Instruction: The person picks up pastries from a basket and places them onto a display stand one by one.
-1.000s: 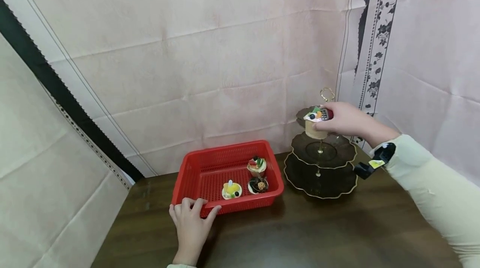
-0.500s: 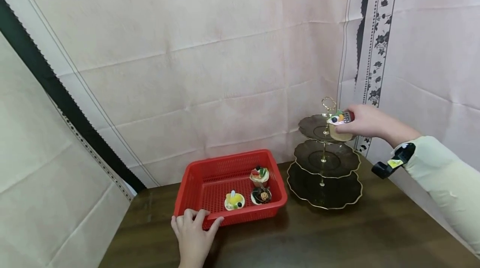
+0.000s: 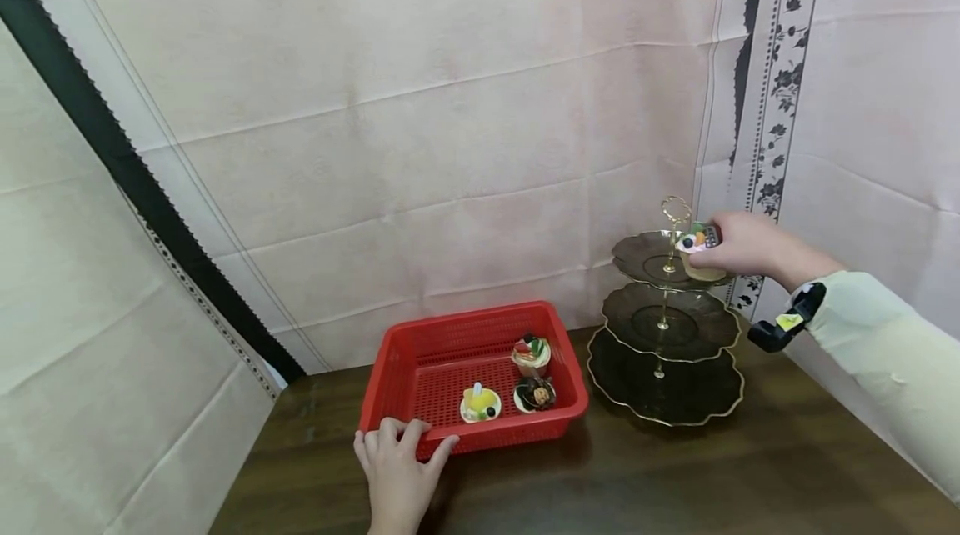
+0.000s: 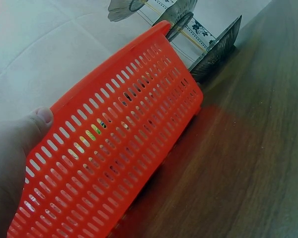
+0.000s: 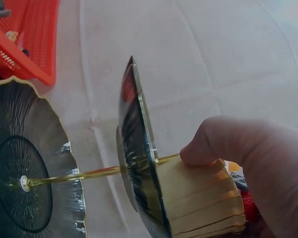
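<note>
My right hand pinches a cupcake with a cream-coloured cup and fruit topping, at the right side of the top plate of a three-tier cake stand. In the right wrist view the base of the cupcake is against or very near the top plate; contact is hard to tell. Fingers of my left hand lie over the front left rim of a red plastic basket, and its thumb presses the outer wall.
Inside the basket are a lemon-topped cupcake, a chocolate one and a strawberry-topped one. The stand's gold ring handle rises beside the right hand. Pale cloth hangs behind the brown wooden table.
The right hand has carried the cupcake rightward, from in front of the stand's pole to the right side of the top plate. My left hand stays on the basket; the head view shifted slightly.
</note>
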{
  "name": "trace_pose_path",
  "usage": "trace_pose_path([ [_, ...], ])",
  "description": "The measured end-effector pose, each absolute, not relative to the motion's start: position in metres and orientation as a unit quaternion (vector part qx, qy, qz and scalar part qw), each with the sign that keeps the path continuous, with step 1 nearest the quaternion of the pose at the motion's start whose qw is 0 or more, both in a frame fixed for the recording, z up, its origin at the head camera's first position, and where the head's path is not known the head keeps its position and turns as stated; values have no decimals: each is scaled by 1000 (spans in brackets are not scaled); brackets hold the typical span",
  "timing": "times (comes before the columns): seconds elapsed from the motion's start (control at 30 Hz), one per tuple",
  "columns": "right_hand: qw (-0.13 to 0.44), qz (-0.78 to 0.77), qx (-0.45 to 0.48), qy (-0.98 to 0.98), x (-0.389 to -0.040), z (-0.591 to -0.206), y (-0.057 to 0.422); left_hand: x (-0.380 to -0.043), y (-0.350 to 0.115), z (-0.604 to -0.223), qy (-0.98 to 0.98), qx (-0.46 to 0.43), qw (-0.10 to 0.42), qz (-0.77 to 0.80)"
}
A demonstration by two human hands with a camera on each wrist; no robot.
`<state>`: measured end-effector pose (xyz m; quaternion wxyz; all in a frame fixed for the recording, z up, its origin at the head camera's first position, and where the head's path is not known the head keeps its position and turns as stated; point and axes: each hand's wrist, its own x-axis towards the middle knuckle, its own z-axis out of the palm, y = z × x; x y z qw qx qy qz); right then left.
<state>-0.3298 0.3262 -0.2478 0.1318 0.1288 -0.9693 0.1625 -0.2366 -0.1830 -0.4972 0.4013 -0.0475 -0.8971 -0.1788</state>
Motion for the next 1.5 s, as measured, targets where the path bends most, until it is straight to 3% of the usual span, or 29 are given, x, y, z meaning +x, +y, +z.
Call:
trace_pose_path([
  [0.73,134,185,128,-965,-345,-258,339,-235,-177,-500,-905,-32,387,-176],
  [1.1,145,205,160,-955,-351,-264,336,-234,-179,-501,-898,-31,406,-169],
  [1.5,118,234,153,-953,-353,-263,337,-235,-181,-499,-900,-29,399,-176],
])
